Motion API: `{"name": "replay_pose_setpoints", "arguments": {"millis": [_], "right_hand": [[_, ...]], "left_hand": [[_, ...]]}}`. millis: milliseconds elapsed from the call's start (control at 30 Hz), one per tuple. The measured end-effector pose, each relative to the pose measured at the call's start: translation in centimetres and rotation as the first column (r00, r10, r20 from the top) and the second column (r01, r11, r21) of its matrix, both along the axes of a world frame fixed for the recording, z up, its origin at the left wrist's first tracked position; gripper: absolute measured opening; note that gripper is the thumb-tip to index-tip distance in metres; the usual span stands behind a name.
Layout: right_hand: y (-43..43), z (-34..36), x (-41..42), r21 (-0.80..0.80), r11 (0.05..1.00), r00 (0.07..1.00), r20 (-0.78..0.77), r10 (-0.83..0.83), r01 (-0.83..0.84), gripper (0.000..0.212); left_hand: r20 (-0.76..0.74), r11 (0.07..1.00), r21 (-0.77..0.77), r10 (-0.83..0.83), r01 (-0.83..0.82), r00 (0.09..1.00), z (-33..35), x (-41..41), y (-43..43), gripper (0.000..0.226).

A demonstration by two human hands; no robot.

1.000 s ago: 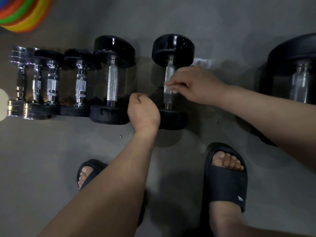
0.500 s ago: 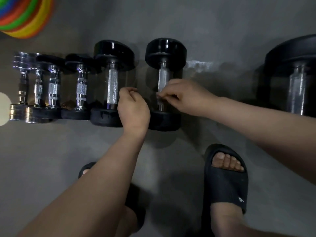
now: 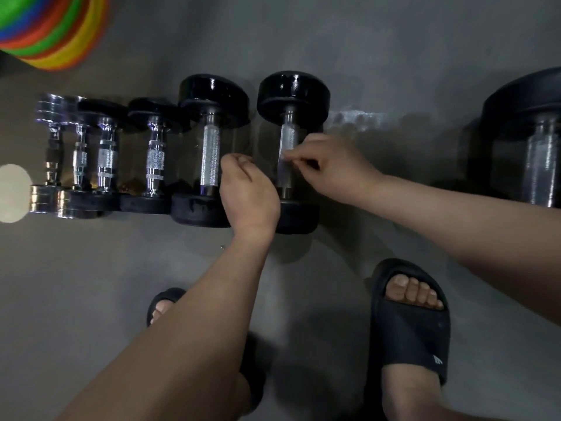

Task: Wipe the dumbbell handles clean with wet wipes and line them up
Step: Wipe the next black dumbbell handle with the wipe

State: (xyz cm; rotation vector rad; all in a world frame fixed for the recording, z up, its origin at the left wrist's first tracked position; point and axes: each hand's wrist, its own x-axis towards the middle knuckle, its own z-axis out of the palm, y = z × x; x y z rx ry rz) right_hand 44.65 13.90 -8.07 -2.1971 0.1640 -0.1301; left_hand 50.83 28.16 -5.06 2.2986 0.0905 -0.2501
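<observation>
Six in line along floor (image 3: 364, 41). Right hand (image 3: 328, 168) pinching wet wipe (image 3: 285, 155) on sixth dumbbell (image 3: 288, 147) handle; left hand (image 3: 247, 192) fisted alongside. Big dumbbell (image 3: 531, 141) rightward apparently left.

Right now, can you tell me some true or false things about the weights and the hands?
1. The right hand touches the handle of a black dumbbell. True.
2. The left hand is spread flat on the floor. False: it is curled into a loose fist between two black dumbbells.
3. The small dumbbells on the left lie in a row, side by side. True.
4. The person is barefoot. False: both feet wear black slippers.
5. The colourful rings sit in the far left corner of the view. True.
6. The biggest dumbbell is already in the row. False: it lies apart, on the right.
</observation>
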Motion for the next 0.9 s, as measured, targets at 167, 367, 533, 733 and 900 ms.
{"name": "replay_pose_setpoints", "arguments": {"millis": [167, 367, 533, 733, 900], "right_hand": [[-0.3, 0.2, 0.3, -0.129, 0.967, 0.975, -0.010, 0.222, -0.222, 0.026], [0.6, -0.2, 1.6, -0.207, 0.975, 0.996, -0.004, -0.084, 0.081, 0.033], [0.7, -0.4, 1.1, -0.276, 0.953, 0.992, -0.029, 0.124, -0.128, 0.038], [0.4, -0.7, 2.9, -0.372, 0.925, 0.985, -0.117, -0.129, 0.077, 0.045], [0.0, -0.8, 2.6, -0.350, 0.935, 0.989, -0.103, -0.105, 0.063, 0.045]], "left_hand": [[0.004, 1.000, 0.005, 0.017, -0.017, 1.000, 0.0, 0.0, -0.1, 0.019], [0.004, 1.000, 0.026, -0.004, 0.004, 1.000, 0.2, -0.2, -0.3, 0.020], [0.023, 0.999, 0.039, -0.011, 0.010, 1.000, 0.0, -0.2, -0.4, 0.017], [-0.020, 0.999, 0.041, -0.017, 0.018, 1.000, 0.2, -0.1, -0.2, 0.019], [-0.021, 0.999, 0.052, -0.015, 0.016, 1.000, 0.2, -0.1, -0.1, 0.020]]}}
